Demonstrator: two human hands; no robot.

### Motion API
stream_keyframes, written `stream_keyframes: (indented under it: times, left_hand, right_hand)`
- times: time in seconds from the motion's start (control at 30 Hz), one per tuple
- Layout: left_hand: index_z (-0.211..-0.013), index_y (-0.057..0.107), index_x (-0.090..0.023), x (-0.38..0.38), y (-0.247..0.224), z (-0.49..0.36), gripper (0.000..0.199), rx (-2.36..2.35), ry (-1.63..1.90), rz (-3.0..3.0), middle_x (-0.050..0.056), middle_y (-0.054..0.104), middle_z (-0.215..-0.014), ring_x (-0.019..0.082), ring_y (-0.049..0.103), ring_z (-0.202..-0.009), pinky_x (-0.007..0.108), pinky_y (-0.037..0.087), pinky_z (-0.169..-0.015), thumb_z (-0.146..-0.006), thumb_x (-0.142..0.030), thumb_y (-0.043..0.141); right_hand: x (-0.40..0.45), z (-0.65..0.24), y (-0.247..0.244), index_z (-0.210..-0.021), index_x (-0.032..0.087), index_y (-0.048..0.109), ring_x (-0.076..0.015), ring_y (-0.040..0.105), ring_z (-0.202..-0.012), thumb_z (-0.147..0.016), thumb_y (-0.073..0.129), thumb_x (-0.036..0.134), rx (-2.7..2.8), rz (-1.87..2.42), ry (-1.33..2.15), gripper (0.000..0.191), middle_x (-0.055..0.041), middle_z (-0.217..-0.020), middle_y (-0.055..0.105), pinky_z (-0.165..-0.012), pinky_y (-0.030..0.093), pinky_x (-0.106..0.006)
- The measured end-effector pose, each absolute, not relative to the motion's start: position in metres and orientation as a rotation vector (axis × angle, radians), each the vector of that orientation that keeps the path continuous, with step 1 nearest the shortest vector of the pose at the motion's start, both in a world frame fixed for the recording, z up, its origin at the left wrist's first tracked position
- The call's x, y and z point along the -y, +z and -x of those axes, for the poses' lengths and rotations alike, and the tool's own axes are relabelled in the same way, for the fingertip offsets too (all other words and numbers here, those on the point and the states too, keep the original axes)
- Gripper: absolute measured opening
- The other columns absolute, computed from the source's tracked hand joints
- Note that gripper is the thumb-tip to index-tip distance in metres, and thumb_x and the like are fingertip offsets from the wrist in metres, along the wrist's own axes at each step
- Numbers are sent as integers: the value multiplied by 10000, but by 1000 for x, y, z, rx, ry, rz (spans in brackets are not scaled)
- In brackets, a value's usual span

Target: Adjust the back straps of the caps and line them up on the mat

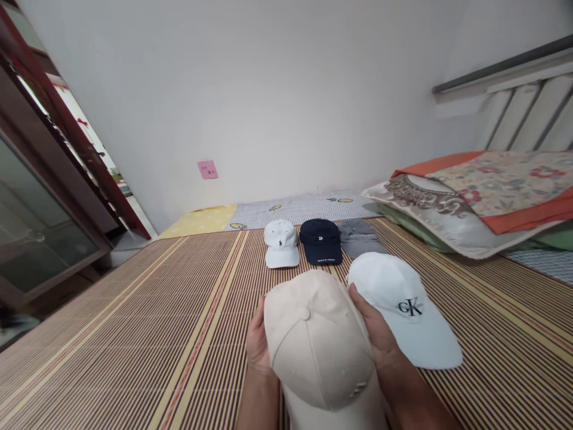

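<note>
A beige cap point(320, 340) is held between my two hands at the bottom centre, its brim toward me. My left hand point(258, 337) grips its left side, and my right hand point(376, 325) grips its right side; some fingertips are hidden by the cap. Just right of my right hand lies a white cap with black letters point(405, 307). Farther off, a small white cap point(282, 243), a dark navy cap point(320, 240) and a grey cap point(360, 237) sit side by side on the striped mat point(179, 322).
Pillows and a floral orange-edged cloth point(514, 179) are piled at the right, below a radiator point(528, 113). A yellow cloth point(199, 221) lies along the wall. A pink note point(207, 169) is on the wall, and a glass-fronted cabinet point(40, 221) stands at the left.
</note>
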State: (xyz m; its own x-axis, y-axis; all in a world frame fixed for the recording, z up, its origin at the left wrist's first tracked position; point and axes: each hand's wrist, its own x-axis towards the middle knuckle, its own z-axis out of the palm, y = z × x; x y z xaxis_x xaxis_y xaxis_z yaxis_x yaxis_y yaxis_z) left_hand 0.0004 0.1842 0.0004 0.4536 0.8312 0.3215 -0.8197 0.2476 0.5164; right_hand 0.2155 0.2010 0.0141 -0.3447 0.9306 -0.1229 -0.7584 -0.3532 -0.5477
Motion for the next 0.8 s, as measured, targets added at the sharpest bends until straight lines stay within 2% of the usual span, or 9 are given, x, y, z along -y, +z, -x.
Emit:
stream_keyframes:
  times: [0.17,0.27,0.5,0.67,0.8]
  left_hand:
    - [-1394,666,-143,-189,0,11,681,91,1108,-612,74,627,-1467,239,418,-1508,429,63,-1315,-1109,-438,123]
    - [-1374,680,-126,-192,-4,15,686,99,1096,-596,91,658,-1431,220,402,-1514,387,48,-1313,-1111,-441,131]
    - [-1383,681,-163,-198,-12,15,685,-25,1044,-609,136,635,-1464,317,364,-1529,510,133,-1302,-1078,-556,211]
    - [-1354,702,-147,-205,-18,14,641,-49,1044,-573,135,679,-1416,311,396,-1515,493,180,-1298,-1090,-519,251]
    - [-1363,696,-157,-219,-34,19,593,-102,1019,-553,144,698,-1388,335,475,-1464,526,234,-1279,-1084,-510,310]
  right_hand:
    - [-212,-211,1,-1023,197,817,-331,759,-1081,-748,917,411,466,551,1931,362,-68,-951,850,-1064,543,-468]
    - [-213,-210,-4,-1040,197,816,-337,757,-1085,-741,913,462,509,559,1946,411,-78,-964,849,-1060,546,-470]
    - [-207,-205,-13,-1209,215,778,-349,762,-1071,-827,814,555,498,580,1973,512,-87,-978,848,-1042,564,-497]
    - [-213,-206,-19,-1205,196,782,-361,754,-1092,-779,838,588,507,569,2057,582,-95,-1013,845,-1041,564,-498]
    - [-223,-208,-24,-1141,194,804,-352,750,-1111,-797,832,571,483,575,2101,511,-93,-1043,842,-1045,560,-487]
